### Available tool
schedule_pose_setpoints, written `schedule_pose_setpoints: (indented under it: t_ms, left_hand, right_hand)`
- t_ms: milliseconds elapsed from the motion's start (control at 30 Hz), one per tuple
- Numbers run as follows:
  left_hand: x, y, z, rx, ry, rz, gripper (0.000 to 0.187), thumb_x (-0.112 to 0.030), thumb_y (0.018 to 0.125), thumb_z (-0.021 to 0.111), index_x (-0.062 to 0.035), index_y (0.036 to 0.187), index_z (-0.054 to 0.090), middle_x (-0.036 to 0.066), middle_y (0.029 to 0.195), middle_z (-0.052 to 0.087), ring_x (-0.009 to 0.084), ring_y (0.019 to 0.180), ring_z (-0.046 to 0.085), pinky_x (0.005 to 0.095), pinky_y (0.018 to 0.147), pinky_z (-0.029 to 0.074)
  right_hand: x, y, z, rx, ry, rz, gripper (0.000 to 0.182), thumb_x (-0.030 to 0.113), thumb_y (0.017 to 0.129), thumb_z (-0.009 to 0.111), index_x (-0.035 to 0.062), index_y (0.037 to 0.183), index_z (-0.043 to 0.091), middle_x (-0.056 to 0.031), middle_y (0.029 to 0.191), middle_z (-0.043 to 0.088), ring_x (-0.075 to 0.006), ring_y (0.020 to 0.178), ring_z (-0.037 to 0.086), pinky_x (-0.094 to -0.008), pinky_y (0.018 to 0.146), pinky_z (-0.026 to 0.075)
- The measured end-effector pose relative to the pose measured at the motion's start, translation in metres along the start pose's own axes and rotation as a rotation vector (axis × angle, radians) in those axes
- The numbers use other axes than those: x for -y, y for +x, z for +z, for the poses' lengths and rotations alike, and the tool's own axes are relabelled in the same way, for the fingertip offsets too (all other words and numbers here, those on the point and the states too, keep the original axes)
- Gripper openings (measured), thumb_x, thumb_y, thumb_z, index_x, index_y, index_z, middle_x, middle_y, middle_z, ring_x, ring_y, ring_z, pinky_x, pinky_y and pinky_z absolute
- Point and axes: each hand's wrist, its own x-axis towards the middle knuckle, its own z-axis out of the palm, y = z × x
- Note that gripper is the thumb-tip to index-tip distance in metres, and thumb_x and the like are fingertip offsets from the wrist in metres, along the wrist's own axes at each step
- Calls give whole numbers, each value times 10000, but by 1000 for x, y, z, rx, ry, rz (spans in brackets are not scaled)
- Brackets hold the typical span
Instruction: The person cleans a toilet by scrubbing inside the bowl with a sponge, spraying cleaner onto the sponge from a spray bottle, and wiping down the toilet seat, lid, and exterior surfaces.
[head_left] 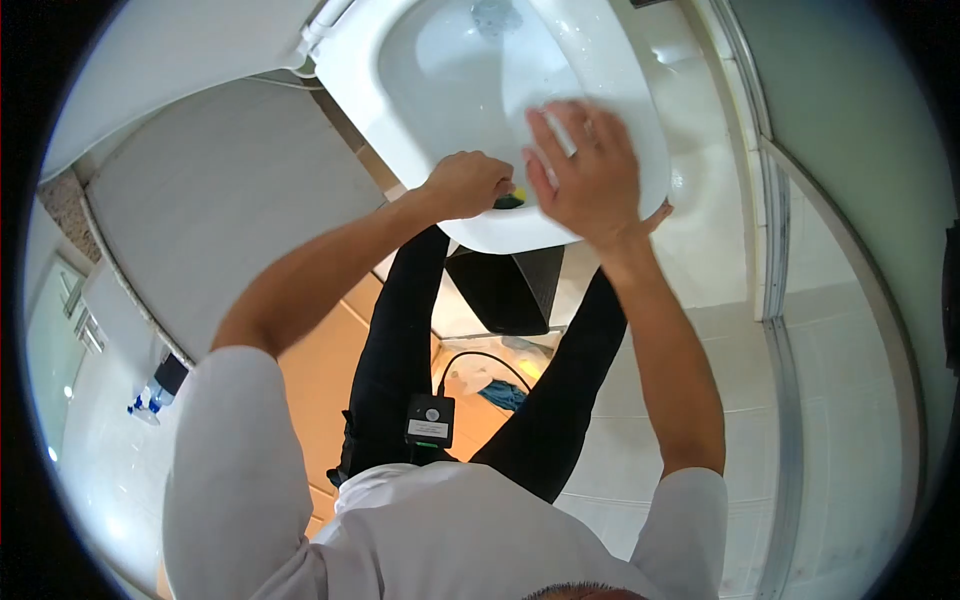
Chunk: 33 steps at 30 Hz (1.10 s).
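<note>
Left hand (468,186): fingers curled closed, apparently on a yellow-and-green sponge (511,201), which pokes out just past the fingertips, at the near inner edge of the toilet bowl (355,75). Right hand (592,172), to the grip's right: spread, blurred, nothing seen in it. Best, I judge: sponge flat, pressure even, right fingers clear.

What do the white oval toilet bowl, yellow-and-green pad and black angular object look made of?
White oval toilet bowl: probably glazed ceramic, glossy; smooth surface with bright reflections.
Yellow-and-green pad at the left hand: possibly sponge with a scouring layer, going by the two colours; texture too small to read.
Black angular object below the bowl: likely plastic, fairly smooth; flat dark faces.
</note>
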Motion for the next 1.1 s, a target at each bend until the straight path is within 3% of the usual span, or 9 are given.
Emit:
schedule_pose_setpoints:
  t_ms: [100,233,367,400,533,733,933,1000,1100]
  left_hand:
    - [3,-7,-4,-313,-369,-24,297,-297,1076,566,-54,1079,735,200,954,758,355,894,736,439,852,579]
    - [-11,-36,-34,-66,-1117,-42,418,-355,1157,435,-15,1192,676,38,1110,710,151,1083,663,376,1040,517]
    - [-18,-37,-9,-380,-1520,-5,392,-326,1136,473,4,1167,681,127,1137,725,207,1066,690,360,980,534]
    - [-21,-33,7,-373,-1521,4,392,-326,1136,473,4,1167,681,127,1137,725,207,1066,690,360,980,534]
    - [-63,-33,52,-443,-429,145,412,-327,1044,619,63,1176,638,204,1127,679,372,1037,675,460,933,533]
    - [-85,-51,60,-601,-378,95,507,-384,956,723,52,1192,616,208,1070,626,406,1050,601,490,943,482]
    - [-94,-82,50,-549,-195,134,616,-333,847,833,37,1244,543,189,1132,565,393,1098,558,487,966,449]
    - [-92,-79,55,-556,-166,134,642,-293,811,862,29,1258,531,186,1153,555,386,1112,553,483,972,449]
    - [-92,-70,60,-540,-109,86,682,-200,746,883,29,1275,517,185,1164,552,384,1119,554,485,996,448]
  right_hand:
    - [41,-25,7,180,110,126,581,191,901,710,19,1431,547,-173,1310,604,-372,1185,611,-506,1021,512]
    - [63,-28,13,242,321,368,695,112,890,719,42,1522,439,-183,1349,570,-381,1154,632,-478,947,559]
    - [57,-26,4,173,383,445,631,104,903,733,33,1479,486,-191,1281,605,-379,1145,641,-449,895,575]
    - [55,-23,-5,54,462,569,588,124,922,738,18,1451,507,-197,1248,623,-384,1121,649,-448,902,572]
    - [41,-32,-45,-257,497,829,510,153,974,755,-33,1402,550,-182,1195,676,-333,1040,677,-407,951,555]
    - [13,-54,-87,-445,675,981,469,111,1010,737,-50,1413,559,-98,1211,667,-137,1086,622,-306,952,539]
    - [16,-28,-87,-355,376,814,555,130,945,791,-18,1431,568,-169,1320,660,-285,1176,662,-382,1025,534]
    - [11,-9,-68,-156,-1,407,623,186,903,815,23,1451,567,-150,1379,637,-378,1294,603,-464,1064,516]
    - [-8,19,-26,-189,-103,321,581,230,904,798,48,1419,602,-111,1443,613,-391,1388,519,-482,1079,501]
